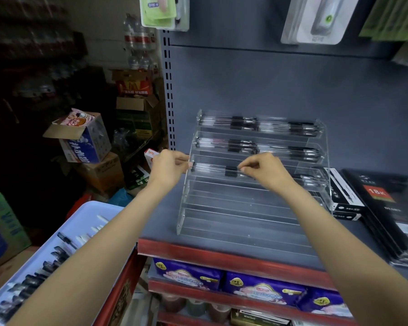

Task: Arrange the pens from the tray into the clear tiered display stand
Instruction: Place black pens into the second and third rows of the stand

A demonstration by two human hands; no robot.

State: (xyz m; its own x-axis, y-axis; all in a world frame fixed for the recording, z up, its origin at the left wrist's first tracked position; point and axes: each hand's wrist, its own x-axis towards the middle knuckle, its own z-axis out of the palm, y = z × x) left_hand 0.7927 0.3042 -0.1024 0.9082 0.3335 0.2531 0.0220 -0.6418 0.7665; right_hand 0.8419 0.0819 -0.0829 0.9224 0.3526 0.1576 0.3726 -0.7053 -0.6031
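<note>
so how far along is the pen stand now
Done: the top two tiers of the stand hold pens. In hand: both hands, left and right, pinch a pen being laid on the third tier, where a few more lie at the right. Left: the lower tiers look empty, and the tray still holds a long row of pens.

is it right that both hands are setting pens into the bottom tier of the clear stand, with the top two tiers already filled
Not quite. The head view shows the left hand and right hand holding pens at the third tier from the top of the clear tiered display stand, not the bottom; the lower tiers are still empty. The top two tiers do already hold pens.
</note>
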